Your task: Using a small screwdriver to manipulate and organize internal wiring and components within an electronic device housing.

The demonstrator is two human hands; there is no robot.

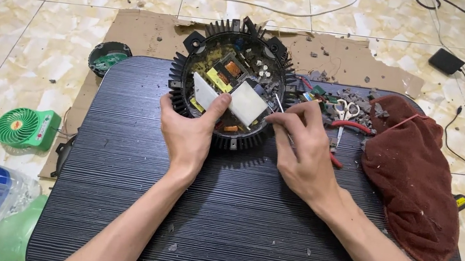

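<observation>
- Hands meet at a round black finned housing (231,83) on the dark ribbed tabletop (243,214), just ahead of both wrists.
- Left hand (188,132) grips the housing's near rim, thumb pressed onto a white block (248,103) over the circuit board (226,73).
- Right hand (301,151) pinches a thin metal tool (278,103), its tip by the white block.
- Housing looks like stiff, fairly heavy cast metal; the outer fins give the firmest hold, though their edges may bite.
- Board parts inside seem fragile, so the rim is likely the safer grip.
- Beyond the right hand lie red-handled scissors (345,113) amid grey debris, and to their right a maroon cloth (416,180).
- Left of the left hand: a small green fan (25,127) on the floor.
</observation>
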